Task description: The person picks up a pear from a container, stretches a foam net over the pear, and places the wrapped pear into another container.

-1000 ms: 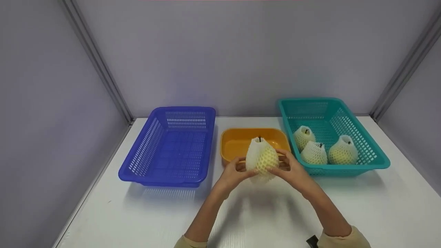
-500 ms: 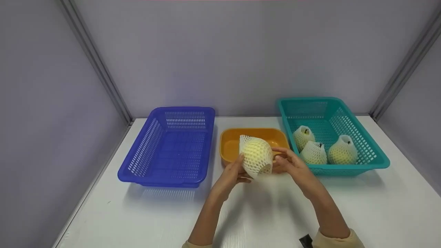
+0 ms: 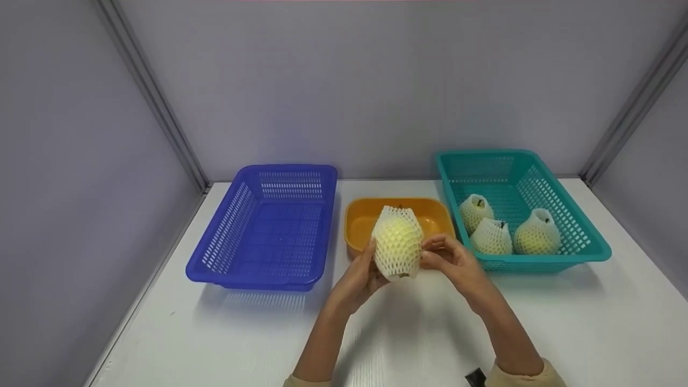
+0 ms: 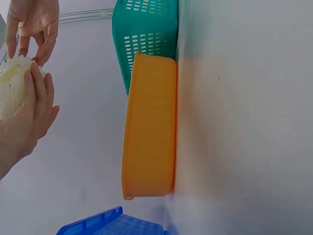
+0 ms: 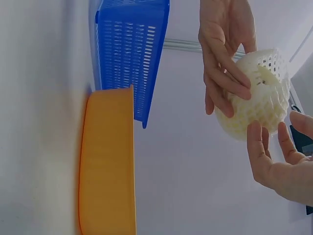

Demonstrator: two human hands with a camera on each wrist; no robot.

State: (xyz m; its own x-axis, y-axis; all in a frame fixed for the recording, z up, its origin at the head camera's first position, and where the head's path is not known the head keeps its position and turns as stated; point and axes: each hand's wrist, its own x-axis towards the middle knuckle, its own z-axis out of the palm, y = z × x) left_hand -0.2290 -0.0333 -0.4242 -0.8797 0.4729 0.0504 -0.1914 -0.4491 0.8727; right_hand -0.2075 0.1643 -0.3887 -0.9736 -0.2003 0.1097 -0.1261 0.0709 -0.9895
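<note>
A pale yellow pear (image 3: 399, 244) in a white foam net is held up over the near side of the orange basin (image 3: 361, 217). My left hand (image 3: 359, 280) grips it from the left, fingers wrapped behind and underneath, as the left wrist view of the left hand (image 4: 27, 110) also shows. At the pear's right side, my right hand (image 3: 457, 269) touches the net with its fingertips. In the right wrist view the right hand's fingers (image 5: 255, 134) meet the pear (image 5: 259, 98), while the thumb stands apart. The stem end points away, and the net's near end gathers below.
Left of the basin stands a blue slotted basket (image 3: 263, 282). On the right, a teal basket (image 3: 578, 252) holds three net-wrapped pears (image 3: 536, 234) near its front. A small black object (image 3: 475, 377) lies by the right sleeve. Grey panels (image 3: 387, 97) enclose the white table (image 3: 226, 338).
The pear has been turned in my left hand, from upright between both hands to tipped with its base toward me. My right hand has loosened from around it to fingertip contact.
</note>
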